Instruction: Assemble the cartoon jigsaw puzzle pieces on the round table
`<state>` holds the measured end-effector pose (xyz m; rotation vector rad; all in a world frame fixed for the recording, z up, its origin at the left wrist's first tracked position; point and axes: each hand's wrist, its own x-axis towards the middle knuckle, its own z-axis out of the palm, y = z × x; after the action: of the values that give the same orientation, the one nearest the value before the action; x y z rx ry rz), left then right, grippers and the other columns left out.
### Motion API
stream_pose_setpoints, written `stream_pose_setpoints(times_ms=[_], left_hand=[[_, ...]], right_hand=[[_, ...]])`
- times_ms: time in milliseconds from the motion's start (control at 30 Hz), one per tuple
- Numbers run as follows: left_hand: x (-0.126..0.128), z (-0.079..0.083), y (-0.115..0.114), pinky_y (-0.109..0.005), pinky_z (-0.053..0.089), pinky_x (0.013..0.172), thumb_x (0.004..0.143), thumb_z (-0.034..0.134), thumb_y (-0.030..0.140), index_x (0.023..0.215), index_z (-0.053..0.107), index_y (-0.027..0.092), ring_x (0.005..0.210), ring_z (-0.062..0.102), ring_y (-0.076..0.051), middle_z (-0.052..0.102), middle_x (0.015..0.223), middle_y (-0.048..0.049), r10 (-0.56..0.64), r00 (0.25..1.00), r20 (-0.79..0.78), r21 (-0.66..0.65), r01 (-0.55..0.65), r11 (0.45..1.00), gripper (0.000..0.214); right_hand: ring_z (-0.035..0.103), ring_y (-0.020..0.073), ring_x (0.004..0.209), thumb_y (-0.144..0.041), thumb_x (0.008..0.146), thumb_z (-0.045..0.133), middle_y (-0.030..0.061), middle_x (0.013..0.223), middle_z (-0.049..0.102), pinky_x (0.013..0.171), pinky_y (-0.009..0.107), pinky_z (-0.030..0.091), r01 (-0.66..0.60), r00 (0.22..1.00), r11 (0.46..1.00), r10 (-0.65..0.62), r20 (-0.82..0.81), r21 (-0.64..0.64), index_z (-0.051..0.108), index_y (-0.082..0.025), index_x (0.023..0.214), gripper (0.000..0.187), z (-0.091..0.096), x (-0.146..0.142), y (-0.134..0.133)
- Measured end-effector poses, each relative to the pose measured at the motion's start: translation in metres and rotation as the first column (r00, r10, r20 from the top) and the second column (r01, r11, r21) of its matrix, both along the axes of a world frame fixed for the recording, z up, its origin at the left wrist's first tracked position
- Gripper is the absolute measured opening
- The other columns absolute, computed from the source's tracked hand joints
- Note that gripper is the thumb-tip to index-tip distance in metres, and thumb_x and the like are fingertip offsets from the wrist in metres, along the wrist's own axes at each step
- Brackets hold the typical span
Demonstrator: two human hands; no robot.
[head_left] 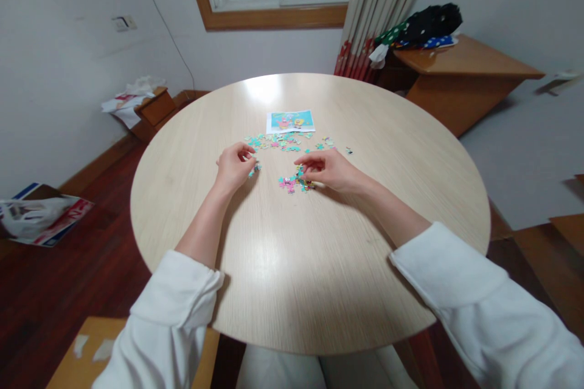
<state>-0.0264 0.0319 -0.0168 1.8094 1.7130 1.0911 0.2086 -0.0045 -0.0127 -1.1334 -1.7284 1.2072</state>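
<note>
The left hand (235, 164) and right hand (331, 171) reach forward over a round, pale wooden bench (274, 249), wrists low, fingers bent inward. The right curls thumb and fingers at the right side of a small puzzle cluster (288, 183) in pink, teal and yellow. The left is loosely curled beside a few puzzle pieces (257, 167). Whether either grips a piece is too small to tell. Beyond them lie scattered loose pieces (291, 148), then a cartoon picture (294, 120). At far left, a white plastic bag (34, 216) rests over a printed board (77, 214).
</note>
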Motion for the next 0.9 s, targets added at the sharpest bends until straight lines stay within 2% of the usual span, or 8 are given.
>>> stream_pose_setpoints(times_ms=[100, 200, 300, 433, 533, 733, 900], left_hand=[[0.000, 0.001, -0.001, -0.030, 0.042, 0.069, 0.062, 0.059, 0.018, 0.077, 0.063, 0.018, 0.065, 0.055, -0.015, 0.061, 0.069, 0.0002, 0.000, 1.000, 0.015, 0.003, 0.000, 1.000, 0.016], [0.000, 0.004, -0.002, -0.029, 0.041, 0.066, 0.060, 0.059, 0.018, 0.074, 0.062, 0.018, 0.065, 0.055, -0.015, 0.059, 0.064, 0.0007, 0.013, 1.000, 0.027, 0.003, -0.013, 1.000, 0.015], [0.000, 0.008, -0.005, -0.028, 0.040, 0.062, 0.059, 0.057, 0.018, 0.069, 0.060, 0.019, 0.062, 0.053, -0.015, 0.056, 0.059, 0.0011, 0.050, 0.998, 0.034, 0.002, -0.050, 0.999, 0.011], [0.002, 0.014, -0.009, -0.027, 0.037, 0.059, 0.058, 0.055, 0.017, 0.061, 0.054, 0.019, 0.057, 0.049, -0.014, 0.052, 0.054, 0.0023, 0.091, 0.995, 0.041, 0.008, -0.092, 0.996, 0.004], [0.003, 0.017, -0.012, -0.027, 0.035, 0.058, 0.058, 0.055, 0.015, 0.057, 0.049, 0.020, 0.055, 0.045, -0.013, 0.048, 0.052, 0.0035, 0.097, 0.994, 0.044, 0.010, -0.097, 0.995, 0.007], [0.003, 0.019, -0.012, -0.027, 0.032, 0.058, 0.058, 0.054, 0.014, 0.053, 0.045, 0.020, 0.055, 0.041, -0.012, 0.043, 0.051, 0.0037, 0.101, 0.994, 0.038, 0.021, -0.102, 0.995, 0.012], [0.002, 0.017, -0.011, -0.027, 0.032, 0.056, 0.057, 0.052, 0.015, 0.054, 0.044, 0.021, 0.055, 0.040, -0.012, 0.042, 0.052, 0.0031, 0.083, 0.995, 0.061, 0.035, -0.086, 0.996, 0.011]], right_hand=[[0.057, 0.0138, 0.064, -0.022, 0.064, 0.076, 0.0020, 0.069, 0.064, 0.063, 0.030, 0.050, 0.002, 1.000, 0.999, -0.004, 0.030, 0.041, 0.073, -0.016, 0.088, 0.025, 0.004, 0.000, -0.002], [0.057, 0.0156, 0.071, -0.025, 0.068, 0.073, 0.0040, 0.077, 0.067, 0.067, 0.031, 0.049, 0.057, 0.994, 0.988, -0.069, 0.083, 0.146, 0.074, -0.019, 0.089, 0.022, 0.007, 0.003, -0.002], [0.056, 0.0162, 0.073, -0.024, 0.072, 0.070, 0.0038, 0.077, 0.065, 0.070, 0.032, 0.049, 0.158, 0.978, 0.967, -0.181, 0.102, 0.202, 0.073, -0.021, 0.089, 0.018, 0.008, 0.012, 0.005], [0.055, 0.0156, 0.073, -0.023, 0.073, 0.069, 0.0019, 0.076, 0.060, 0.067, 0.030, 0.048, 0.331, 0.937, 0.922, -0.346, 0.044, 0.203, 0.070, -0.024, 0.090, 0.018, 0.005, 0.031, 0.019], [0.054, 0.0149, 0.071, -0.021, 0.073, 0.068, 0.0017, 0.076, 0.059, 0.067, 0.030, 0.047, 0.400, 0.909, 0.888, -0.416, 0.022, 0.227, 0.068, -0.023, 0.091, 0.018, 0.003, 0.041, 0.026], [0.056, 0.0158, 0.073, -0.024, 0.073, 0.069, 0.0024, 0.077, 0.059, 0.064, 0.030, 0.048, 0.403, 0.911, 0.892, -0.412, 0.004, 0.205, 0.065, -0.024, 0.097, 0.024, 0.001, 0.039, 0.025], [0.059, 0.0154, 0.069, -0.025, 0.073, 0.070, 0.0025, 0.075, 0.061, 0.064, 0.030, 0.049, 0.380, 0.922, 0.909, -0.387, 0.008, 0.173, 0.065, -0.023, 0.088, 0.017, 0.002, 0.034, 0.022]])
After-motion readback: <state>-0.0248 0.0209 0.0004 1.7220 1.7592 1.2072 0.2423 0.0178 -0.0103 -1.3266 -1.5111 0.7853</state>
